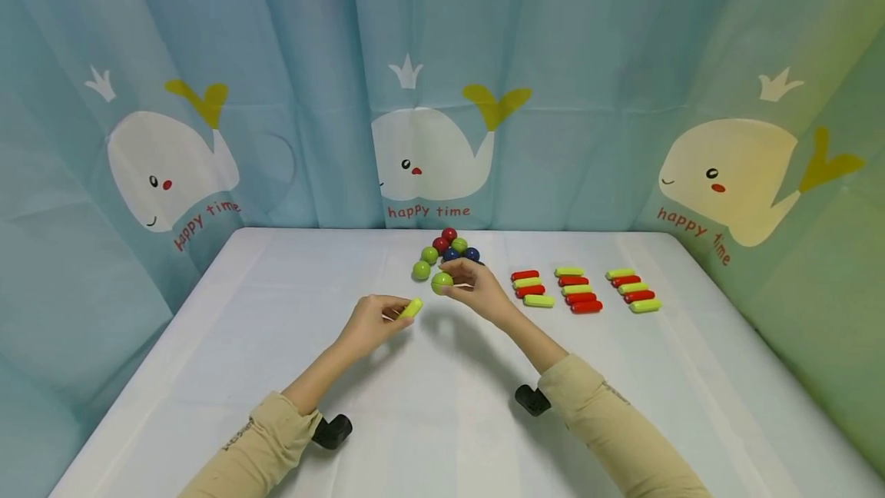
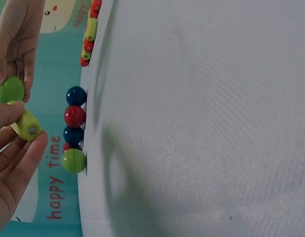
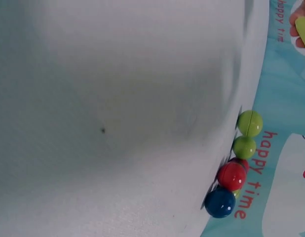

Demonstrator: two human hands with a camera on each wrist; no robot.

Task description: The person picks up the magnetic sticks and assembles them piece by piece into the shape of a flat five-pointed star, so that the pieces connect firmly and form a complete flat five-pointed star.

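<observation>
Above the middle of the table, my left hand pinches a short yellow-green magnetic rod between thumb and fingers. A round grey spot shows on the end of that rod in the left wrist view. My right hand grips a green ball by thumb and fingertips, just right of the rod. Only a narrow gap separates rod and ball in the head view; in the left wrist view the green ball appears right behind the rod, and contact cannot be told.
Red, green and blue balls lie grouped at the table's back, partly behind my right hand. To the right, red and yellow-green rods lie in three columns, including a red rod. A whale-print curtain borders the white table.
</observation>
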